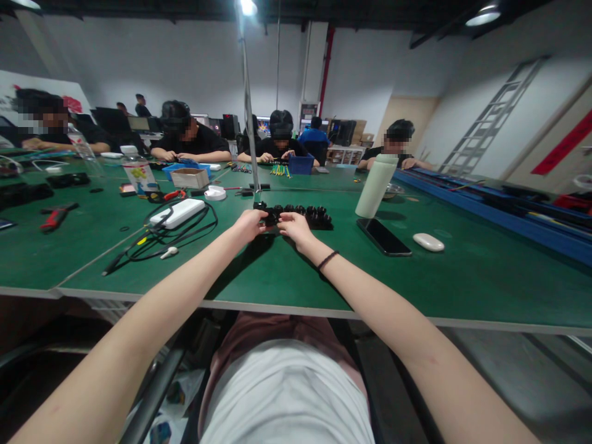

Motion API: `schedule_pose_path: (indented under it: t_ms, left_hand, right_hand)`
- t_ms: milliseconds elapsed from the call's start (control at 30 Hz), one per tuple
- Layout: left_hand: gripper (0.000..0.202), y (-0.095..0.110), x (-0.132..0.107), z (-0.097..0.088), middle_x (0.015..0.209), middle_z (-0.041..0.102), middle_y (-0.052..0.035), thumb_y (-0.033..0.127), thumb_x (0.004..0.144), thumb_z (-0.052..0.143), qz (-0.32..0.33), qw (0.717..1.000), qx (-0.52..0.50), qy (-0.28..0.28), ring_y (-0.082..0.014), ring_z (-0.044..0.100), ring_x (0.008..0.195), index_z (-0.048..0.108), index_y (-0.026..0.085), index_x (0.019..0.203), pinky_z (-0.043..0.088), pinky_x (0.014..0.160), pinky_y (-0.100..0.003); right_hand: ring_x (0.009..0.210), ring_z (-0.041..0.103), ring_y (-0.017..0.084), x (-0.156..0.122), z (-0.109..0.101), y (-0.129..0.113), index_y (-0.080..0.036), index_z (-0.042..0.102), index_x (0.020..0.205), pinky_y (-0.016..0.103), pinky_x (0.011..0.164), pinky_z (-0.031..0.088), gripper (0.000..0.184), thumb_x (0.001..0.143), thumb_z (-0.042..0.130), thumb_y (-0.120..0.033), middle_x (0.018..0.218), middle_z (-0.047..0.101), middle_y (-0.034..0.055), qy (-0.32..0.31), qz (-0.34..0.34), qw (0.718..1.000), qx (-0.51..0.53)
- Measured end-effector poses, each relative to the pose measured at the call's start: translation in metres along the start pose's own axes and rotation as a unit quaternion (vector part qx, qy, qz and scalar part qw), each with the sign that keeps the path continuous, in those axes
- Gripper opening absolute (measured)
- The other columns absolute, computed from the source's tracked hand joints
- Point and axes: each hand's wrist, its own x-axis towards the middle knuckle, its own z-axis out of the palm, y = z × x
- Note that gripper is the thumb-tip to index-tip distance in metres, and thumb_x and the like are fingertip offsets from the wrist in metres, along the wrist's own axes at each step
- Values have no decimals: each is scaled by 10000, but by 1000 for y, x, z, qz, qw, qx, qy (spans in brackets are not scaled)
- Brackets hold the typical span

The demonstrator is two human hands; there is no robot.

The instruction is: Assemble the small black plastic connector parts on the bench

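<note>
A long black strip [319,217], set with a row of small dark knobby parts, lies on the green table in front of me. My left hand [252,224] is closed on its left end, thumb and fingers curled against the black parts. Beside it, my right hand [296,228] is bent over the strip's middle with fingertips pinched together among the knobby parts. Whatever lies between those fingertips is too small and dark to make out. A dark band circles my right wrist.
Right of the strip are a phone [383,237], a pale green bottle [377,186] and a white oval case [428,242]. A white power bank [177,213] with looped black cable [134,249] lies left. A metal pole [250,105] rises behind my hands. Several people sit across the table.
</note>
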Motion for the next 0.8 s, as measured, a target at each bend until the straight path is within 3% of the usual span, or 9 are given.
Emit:
schedule_pose_path:
  t_ms: [233, 433, 800]
  left_hand:
    - [160, 1, -1, 1, 634, 563, -24, -20, 787, 510, -2, 1000, -16, 10, -128, 568, 537, 539, 138, 783, 538, 513, -236]
    - [173, 2, -4, 2, 622, 574, -24, -30, 783, 511, 1, 1000, -13, -2, -123, 560, 527, 543, 135, 740, 503, 506, -225]
    - [200, 4, -11, 2, 620, 606, -33, -42, 776, 502, 1, 1000, 1, -31, -120, 575, 548, 570, 128, 695, 486, 518, -212]
  right_hand:
    - [526, 554, 69, -6, 1, -4, -125, 562, 821, 177, 531, 475, 166, 777, 566, 35, 602, 567, -20, -31, 52, 996, 62]
    - [481, 541, 51, -6, 1, -6, -107, 576, 789, 152, 484, 464, 111, 847, 568, -11, 570, 568, -25, -40, 67, 994, 77]
    - [445, 558, 74, -5, 0, -5, -121, 548, 803, 174, 475, 493, 109, 847, 598, -35, 501, 565, -33, -52, 79, 992, 80]
